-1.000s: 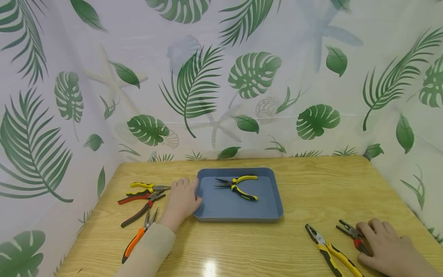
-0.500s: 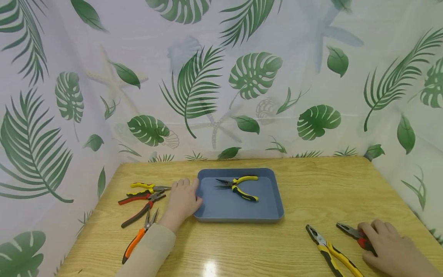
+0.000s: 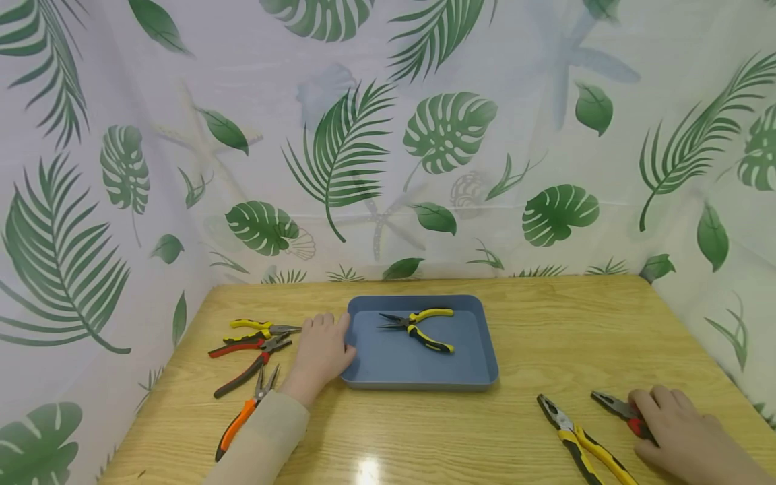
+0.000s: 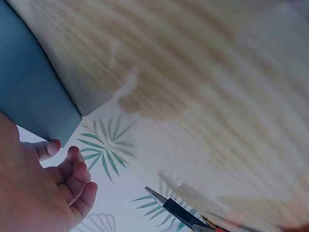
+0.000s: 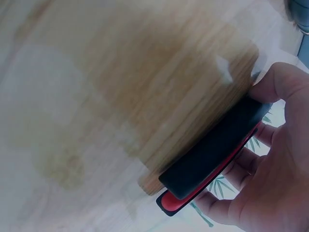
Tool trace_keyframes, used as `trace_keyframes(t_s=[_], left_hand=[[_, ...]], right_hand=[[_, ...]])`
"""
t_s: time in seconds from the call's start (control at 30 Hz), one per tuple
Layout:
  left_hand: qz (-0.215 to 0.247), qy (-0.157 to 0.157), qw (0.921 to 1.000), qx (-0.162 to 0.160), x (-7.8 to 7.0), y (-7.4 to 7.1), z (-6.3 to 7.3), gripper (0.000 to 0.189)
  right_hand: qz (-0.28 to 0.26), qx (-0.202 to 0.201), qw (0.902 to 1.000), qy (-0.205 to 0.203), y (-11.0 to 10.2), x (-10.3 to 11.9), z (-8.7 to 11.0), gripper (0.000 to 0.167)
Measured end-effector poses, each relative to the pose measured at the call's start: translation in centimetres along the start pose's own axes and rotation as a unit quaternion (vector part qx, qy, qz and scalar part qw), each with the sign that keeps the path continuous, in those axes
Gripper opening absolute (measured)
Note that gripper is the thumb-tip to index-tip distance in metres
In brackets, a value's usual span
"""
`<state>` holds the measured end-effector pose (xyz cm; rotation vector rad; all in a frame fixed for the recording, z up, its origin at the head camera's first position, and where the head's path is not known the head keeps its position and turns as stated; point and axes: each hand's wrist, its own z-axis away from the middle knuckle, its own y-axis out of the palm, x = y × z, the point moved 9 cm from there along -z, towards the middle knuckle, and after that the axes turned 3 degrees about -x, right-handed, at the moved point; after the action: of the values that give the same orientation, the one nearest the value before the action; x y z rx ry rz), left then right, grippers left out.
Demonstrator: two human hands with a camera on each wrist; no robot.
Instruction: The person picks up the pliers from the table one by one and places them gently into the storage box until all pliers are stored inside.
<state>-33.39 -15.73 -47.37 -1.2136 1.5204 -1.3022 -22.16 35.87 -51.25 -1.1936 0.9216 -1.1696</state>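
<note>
The right hand [image 3: 682, 424] is curling its thumb and fingers round the handles of red-and-black pliers [image 3: 620, 407], whose nose is pointing toward ten o'clock. Large yellow-and-black pliers [image 3: 566, 426] are lying near that hand at nine o'clock. Well beyond them, between nine and ten, a blue-grey tray [image 3: 388, 369] is standing, with yellow long-nose pliers [image 3: 413, 323] lying spread inside it. The left hand [image 3: 321, 350] is resting on the tray's nine-o'clock edge, its fingers loosely bent and relaxed. Outward from this hand, another yellow pair [image 3: 267, 330] is lying between nine and ten, a red pair [image 3: 265, 346] is lying close to it at nine, and orange-handled pliers [image 3: 247, 409] are lying toward eight. A wooden table [image 3: 533, 337] is bearing everything, and a leaf-printed cloth [image 3: 448, 236] is hanging at twelve.
</note>
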Motion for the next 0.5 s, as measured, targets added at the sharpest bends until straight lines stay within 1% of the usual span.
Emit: trace_keyframes(t_s=[0.27, 0.5], left_hand=[[0.000, 0.002, 1.0000, 0.003, -0.14, 0.02, 0.03, 0.045], [-0.001, 0.002, 1.0000, 0.003, -0.09, 0.03, -0.03, 0.044]], right_hand=[[0.014, -0.017, 0.9997, -0.006, -0.03, -0.17, -0.18, 0.045], [0.011, -0.051, 0.9983, -0.026, -0.66, 0.32, -0.09, 0.042]])
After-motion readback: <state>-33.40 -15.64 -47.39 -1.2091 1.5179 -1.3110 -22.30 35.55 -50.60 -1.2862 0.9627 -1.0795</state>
